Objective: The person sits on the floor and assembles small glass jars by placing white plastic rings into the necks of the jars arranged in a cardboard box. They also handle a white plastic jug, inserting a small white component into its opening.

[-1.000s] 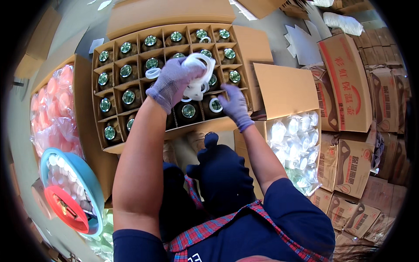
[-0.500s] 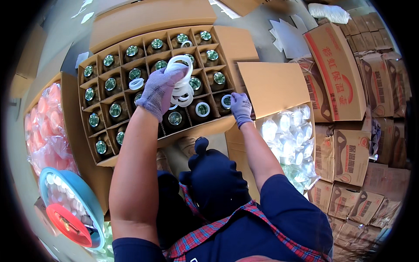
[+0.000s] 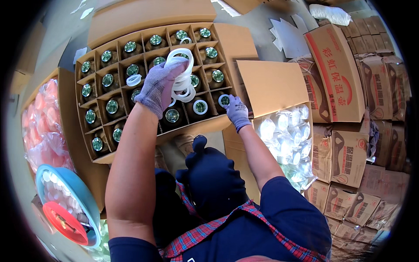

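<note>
A cardboard carton with dividers holds several dark flasks with shiny green-silver mouths. My gloved left hand is closed on a bunch of white rings, holding it above the middle of the carton. At the carton's near right corner, my gloved right hand has its fingertips at a white ring around a flask mouth. Left of it, another flask mouth wears a white ring. One loose ring lies tilted by a flask, and another sits in the far row.
Bagged clear parts fill an open box on the right; bagged pink parts fill one on the left. Near left, a blue basin holds white pieces and a red bowl. Printed cartons are stacked at right.
My right hand has shifted slightly left and down beside the corner flask's ring. My left hand still holds the bunch of rings in nearly the same place. The view has shifted slightly.
</note>
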`<move>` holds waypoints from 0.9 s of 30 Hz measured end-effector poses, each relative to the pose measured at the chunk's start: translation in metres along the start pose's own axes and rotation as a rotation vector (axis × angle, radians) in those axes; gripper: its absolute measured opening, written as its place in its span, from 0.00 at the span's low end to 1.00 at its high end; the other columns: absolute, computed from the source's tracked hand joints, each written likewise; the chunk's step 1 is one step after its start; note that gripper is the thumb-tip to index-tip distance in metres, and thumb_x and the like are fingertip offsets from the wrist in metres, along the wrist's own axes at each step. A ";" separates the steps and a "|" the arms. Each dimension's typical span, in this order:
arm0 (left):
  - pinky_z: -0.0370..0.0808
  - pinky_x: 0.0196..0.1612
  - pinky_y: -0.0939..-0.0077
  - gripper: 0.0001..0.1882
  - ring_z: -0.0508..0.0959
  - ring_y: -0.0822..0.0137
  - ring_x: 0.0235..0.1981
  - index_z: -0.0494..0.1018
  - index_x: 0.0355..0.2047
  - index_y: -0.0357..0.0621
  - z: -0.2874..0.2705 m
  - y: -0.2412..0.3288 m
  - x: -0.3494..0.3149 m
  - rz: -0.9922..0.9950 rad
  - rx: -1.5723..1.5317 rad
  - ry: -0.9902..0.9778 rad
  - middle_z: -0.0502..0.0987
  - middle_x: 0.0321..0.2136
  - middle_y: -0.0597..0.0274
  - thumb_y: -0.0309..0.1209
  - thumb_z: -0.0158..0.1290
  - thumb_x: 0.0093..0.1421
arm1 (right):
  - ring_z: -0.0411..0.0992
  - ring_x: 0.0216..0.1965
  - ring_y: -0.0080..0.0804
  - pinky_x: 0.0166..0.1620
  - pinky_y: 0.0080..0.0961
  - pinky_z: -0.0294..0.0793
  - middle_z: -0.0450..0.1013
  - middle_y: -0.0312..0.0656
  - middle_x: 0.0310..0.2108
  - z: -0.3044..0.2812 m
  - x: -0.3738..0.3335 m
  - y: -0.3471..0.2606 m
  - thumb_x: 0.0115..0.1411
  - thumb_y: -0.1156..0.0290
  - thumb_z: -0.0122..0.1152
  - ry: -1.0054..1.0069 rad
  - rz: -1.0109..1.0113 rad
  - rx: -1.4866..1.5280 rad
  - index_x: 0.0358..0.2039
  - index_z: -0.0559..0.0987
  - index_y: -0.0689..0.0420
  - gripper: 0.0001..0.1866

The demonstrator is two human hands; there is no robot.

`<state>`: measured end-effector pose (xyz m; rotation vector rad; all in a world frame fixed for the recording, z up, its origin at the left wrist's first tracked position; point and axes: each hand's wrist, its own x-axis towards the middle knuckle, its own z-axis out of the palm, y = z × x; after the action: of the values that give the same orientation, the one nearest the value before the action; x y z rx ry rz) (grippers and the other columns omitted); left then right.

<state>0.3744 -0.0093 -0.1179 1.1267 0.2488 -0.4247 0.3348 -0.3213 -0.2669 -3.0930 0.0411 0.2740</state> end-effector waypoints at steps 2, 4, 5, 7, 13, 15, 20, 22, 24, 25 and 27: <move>0.74 0.30 0.78 0.17 0.78 0.72 0.34 0.74 0.44 0.45 -0.006 -0.014 0.009 0.066 0.016 -0.031 0.78 0.35 0.64 0.41 0.56 0.59 | 0.74 0.41 0.50 0.42 0.39 0.76 0.70 0.51 0.44 -0.030 0.004 -0.013 0.53 0.56 0.65 -0.056 -0.012 -0.091 0.51 0.71 0.60 0.29; 0.74 0.31 0.78 0.16 0.78 0.71 0.35 0.74 0.44 0.46 -0.003 -0.016 0.012 0.054 -0.052 -0.043 0.78 0.35 0.64 0.41 0.55 0.60 | 0.74 0.43 0.42 0.42 0.34 0.77 0.71 0.50 0.48 -0.054 0.006 -0.040 0.55 0.55 0.65 0.040 -0.101 0.497 0.54 0.70 0.61 0.31; 0.75 0.32 0.77 0.16 0.78 0.71 0.35 0.74 0.44 0.47 0.003 -0.009 0.007 0.008 -0.128 -0.031 0.78 0.35 0.64 0.41 0.55 0.60 | 0.75 0.43 0.37 0.43 0.32 0.77 0.72 0.49 0.48 -0.070 0.003 -0.064 0.56 0.55 0.64 0.018 -0.150 0.896 0.54 0.70 0.61 0.31; 0.76 0.34 0.76 0.16 0.79 0.70 0.36 0.74 0.45 0.47 -0.001 -0.009 0.005 -0.034 -0.232 -0.042 0.78 0.36 0.64 0.42 0.55 0.61 | 0.74 0.39 0.28 0.40 0.24 0.76 0.74 0.43 0.43 -0.121 -0.022 -0.124 0.60 0.56 0.62 -0.250 -0.207 1.458 0.52 0.72 0.62 0.27; 0.81 0.39 0.69 0.21 0.77 0.66 0.40 0.70 0.49 0.46 0.001 0.003 -0.004 -0.013 -0.192 0.171 0.74 0.42 0.62 0.38 0.59 0.58 | 0.75 0.26 0.21 0.30 0.18 0.76 0.77 0.38 0.31 -0.114 0.004 -0.114 0.62 0.68 0.59 -0.279 0.000 1.506 0.45 0.77 0.63 0.15; 0.81 0.41 0.67 0.21 0.76 0.65 0.42 0.69 0.49 0.45 -0.005 0.005 -0.002 0.011 -0.223 0.182 0.73 0.43 0.61 0.37 0.59 0.57 | 0.75 0.26 0.24 0.29 0.20 0.76 0.77 0.41 0.31 -0.081 0.037 -0.082 0.60 0.69 0.59 -0.081 0.136 1.240 0.43 0.78 0.62 0.13; 0.82 0.39 0.62 0.18 0.76 0.61 0.39 0.69 0.48 0.43 -0.008 0.006 0.000 -0.078 -0.317 0.141 0.74 0.41 0.58 0.27 0.55 0.56 | 0.75 0.35 0.41 0.37 0.35 0.75 0.76 0.46 0.36 -0.011 0.103 -0.021 0.55 0.68 0.59 0.539 -0.144 0.179 0.35 0.80 0.54 0.08; 0.83 0.39 0.60 0.19 0.77 0.59 0.37 0.67 0.48 0.42 -0.003 0.012 -0.007 -0.080 -0.353 0.168 0.73 0.41 0.54 0.21 0.50 0.54 | 0.73 0.38 0.47 0.40 0.39 0.74 0.75 0.46 0.38 0.009 0.105 -0.009 0.54 0.66 0.59 0.306 -0.215 -0.064 0.33 0.80 0.50 0.07; 0.83 0.38 0.60 0.19 0.78 0.58 0.36 0.68 0.48 0.40 -0.010 0.012 -0.009 -0.034 -0.404 0.205 0.74 0.40 0.53 0.21 0.49 0.54 | 0.72 0.41 0.44 0.45 0.39 0.72 0.75 0.40 0.39 0.010 0.098 -0.015 0.53 0.65 0.61 0.276 -0.284 -0.066 0.33 0.80 0.49 0.08; 0.83 0.37 0.59 0.19 0.78 0.57 0.36 0.68 0.48 0.39 -0.014 0.012 -0.009 -0.007 -0.430 0.222 0.74 0.39 0.53 0.21 0.49 0.54 | 0.71 0.42 0.44 0.46 0.39 0.71 0.75 0.39 0.40 0.005 0.091 -0.019 0.52 0.65 0.61 0.271 -0.330 -0.046 0.33 0.80 0.49 0.08; 0.83 0.36 0.60 0.19 0.79 0.57 0.36 0.68 0.48 0.39 -0.017 0.009 -0.003 0.002 -0.334 0.232 0.74 0.40 0.53 0.21 0.50 0.54 | 0.70 0.44 0.44 0.49 0.40 0.69 0.75 0.38 0.40 0.002 0.086 -0.016 0.52 0.66 0.61 0.273 -0.379 0.000 0.34 0.80 0.49 0.08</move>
<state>0.3759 0.0100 -0.1158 0.8462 0.5033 -0.2377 0.4201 -0.3076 -0.2833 -3.0268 -0.5291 -0.1608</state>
